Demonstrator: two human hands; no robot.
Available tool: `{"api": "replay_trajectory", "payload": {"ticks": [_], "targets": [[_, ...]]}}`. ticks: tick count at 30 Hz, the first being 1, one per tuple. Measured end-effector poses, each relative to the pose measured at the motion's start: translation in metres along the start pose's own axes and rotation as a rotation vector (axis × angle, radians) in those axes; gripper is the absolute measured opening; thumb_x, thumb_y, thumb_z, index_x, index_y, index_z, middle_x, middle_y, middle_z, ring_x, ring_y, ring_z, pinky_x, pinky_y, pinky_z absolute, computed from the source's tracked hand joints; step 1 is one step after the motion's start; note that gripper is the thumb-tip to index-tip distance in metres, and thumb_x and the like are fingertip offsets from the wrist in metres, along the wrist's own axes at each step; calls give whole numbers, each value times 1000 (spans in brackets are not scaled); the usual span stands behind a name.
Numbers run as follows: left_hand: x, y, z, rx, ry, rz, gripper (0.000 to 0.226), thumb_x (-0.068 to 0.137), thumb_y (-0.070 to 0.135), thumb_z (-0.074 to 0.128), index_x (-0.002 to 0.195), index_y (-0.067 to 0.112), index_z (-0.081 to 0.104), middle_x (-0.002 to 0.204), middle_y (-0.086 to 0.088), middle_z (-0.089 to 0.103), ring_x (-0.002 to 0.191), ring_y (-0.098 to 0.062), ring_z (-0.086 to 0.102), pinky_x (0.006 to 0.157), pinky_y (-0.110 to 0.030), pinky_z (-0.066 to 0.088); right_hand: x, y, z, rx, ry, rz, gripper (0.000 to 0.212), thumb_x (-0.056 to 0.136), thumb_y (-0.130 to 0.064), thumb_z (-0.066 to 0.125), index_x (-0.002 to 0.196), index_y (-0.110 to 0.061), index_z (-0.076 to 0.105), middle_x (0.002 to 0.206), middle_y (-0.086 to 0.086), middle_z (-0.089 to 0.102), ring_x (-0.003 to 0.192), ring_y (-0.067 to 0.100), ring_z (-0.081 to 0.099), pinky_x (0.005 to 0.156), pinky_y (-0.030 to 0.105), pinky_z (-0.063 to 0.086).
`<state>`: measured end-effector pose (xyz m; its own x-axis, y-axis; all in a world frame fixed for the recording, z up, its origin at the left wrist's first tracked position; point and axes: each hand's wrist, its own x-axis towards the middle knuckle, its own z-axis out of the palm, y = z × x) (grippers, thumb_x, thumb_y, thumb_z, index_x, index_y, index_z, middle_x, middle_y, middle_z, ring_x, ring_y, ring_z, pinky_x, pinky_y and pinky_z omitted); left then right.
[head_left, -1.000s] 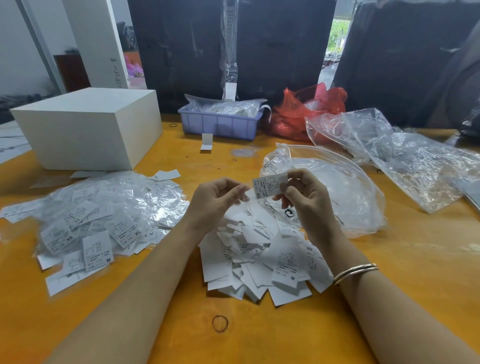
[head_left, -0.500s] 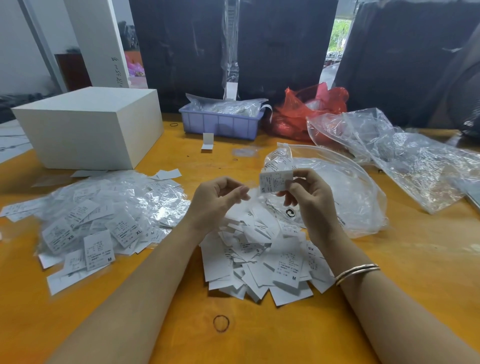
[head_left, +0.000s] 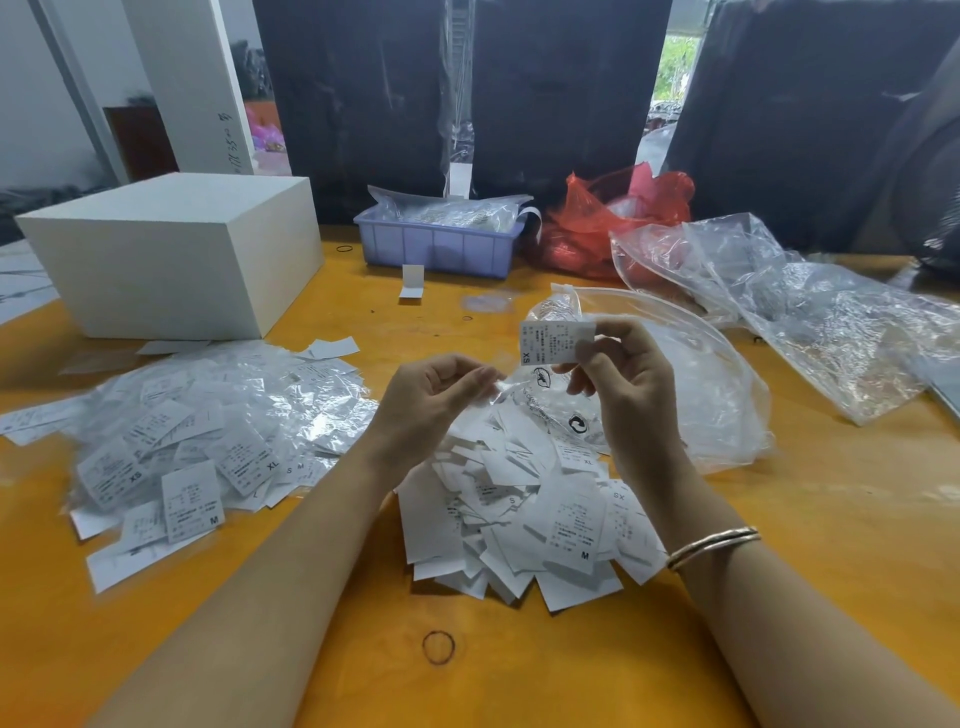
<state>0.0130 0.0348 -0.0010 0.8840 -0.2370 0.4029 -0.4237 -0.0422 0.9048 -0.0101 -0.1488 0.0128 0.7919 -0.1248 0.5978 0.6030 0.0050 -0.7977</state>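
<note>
Both forearms reach over a heap of loose white paper tags (head_left: 519, 499). The left hand (head_left: 434, 405) pinches a wisp of clear plastic film (head_left: 500, 383), and the right hand (head_left: 618, 384) pinches a white printed XS tag (head_left: 553, 342) just above the heap. It's all on an orange table (head_left: 779, 561), with a white block (head_left: 171, 254) and a lilac plastic tray (head_left: 436, 249) further back.

Left hand (head_left: 431, 402) and right hand (head_left: 626, 382) raised, fingers (head_left: 470, 373) curled.

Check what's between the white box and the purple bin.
Head view: mostly bare orange table between the white box and the purple bin, with one small dark rubber band lying near the bin's left corner.
</note>
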Motion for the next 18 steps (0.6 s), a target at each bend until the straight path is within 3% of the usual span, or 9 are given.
{"api": "replay_trajectory", "payload": {"ticks": [5, 12, 18], "targets": [[0, -1, 0, 7, -16, -1, 20, 80, 31, 61, 89, 16, 69, 75, 6, 73, 75, -6, 67, 71, -14, 51, 0, 2, 1, 2, 9, 12, 4, 89, -13, 52, 90, -15, 55, 76, -4, 70, 58, 8, 56, 54, 14, 44], [0, -1, 0, 8, -5, -7, 19, 79, 31, 61, 88, 17, 69, 75, 7, 73, 76, -9, 67, 74, -16, 53, -1, 3, 3, -5, -28, 35, 6, 88, -10, 52, 89, -15, 55, 75, -2, 69, 57, 7, 56, 54, 14, 44], [1, -1, -1, 17, 28, -14, 19, 77, 32, 62, 86, 15, 67, 71, 7, 71, 74, -11, 65, 72, -19, 53, -3, 1, 3, -20, -93, 73, 24, 87, 13, 46, 88, -9, 55, 69, 5, 65, 54, 6, 56, 52, 15, 44]]}}
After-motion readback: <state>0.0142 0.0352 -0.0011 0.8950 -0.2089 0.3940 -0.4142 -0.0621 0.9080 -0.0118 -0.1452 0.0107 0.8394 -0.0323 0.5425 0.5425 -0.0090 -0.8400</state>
